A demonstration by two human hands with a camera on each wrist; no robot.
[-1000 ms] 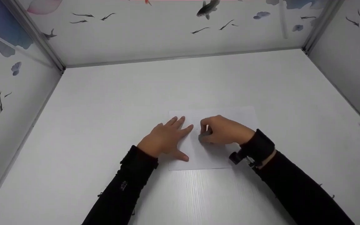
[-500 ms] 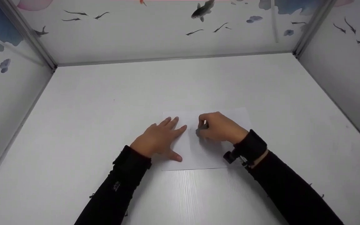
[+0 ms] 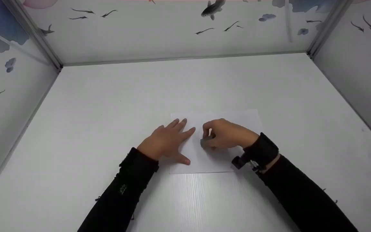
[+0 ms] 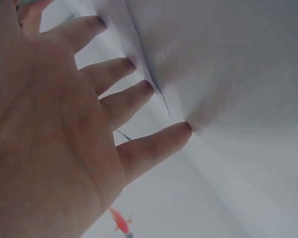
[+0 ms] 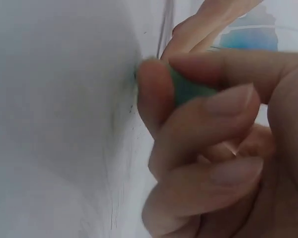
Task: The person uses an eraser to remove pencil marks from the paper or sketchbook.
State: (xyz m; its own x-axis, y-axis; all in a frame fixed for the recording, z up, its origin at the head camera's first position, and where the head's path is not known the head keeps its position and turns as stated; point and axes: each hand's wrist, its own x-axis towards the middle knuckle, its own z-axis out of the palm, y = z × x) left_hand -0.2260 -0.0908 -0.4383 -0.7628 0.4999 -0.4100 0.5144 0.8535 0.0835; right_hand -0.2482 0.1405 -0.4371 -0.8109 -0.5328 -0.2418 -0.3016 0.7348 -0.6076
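A sheet of white paper [image 3: 243, 117] lies on the white table. My left hand [image 3: 166, 141] rests on its left part with fingers spread; in the left wrist view the fingertips [image 4: 181, 130] press down along the sheet's edge. Between thumb and fingers, my right hand [image 3: 229, 133] pinches a small grey-green eraser [image 3: 206, 142], held against the middle of the paper. Seen from the right wrist, the eraser [image 5: 188, 91] is partly covered by the fingers. Faint dark strokes [image 5: 114, 213] and several tiny specks show on the paper beside it.
The white table [image 3: 121, 87] stretches around the sheet. A back wall [image 3: 159, 35] and side walls with printed fish and blue patches enclose it. A small camera [image 3: 238, 162] on the right wrist strap hangs over the paper's right side.
The right hand with the eraser slid a little away from the body, then back toward it over the paper. The left hand stays put on the sheet. The head view shifted slightly.
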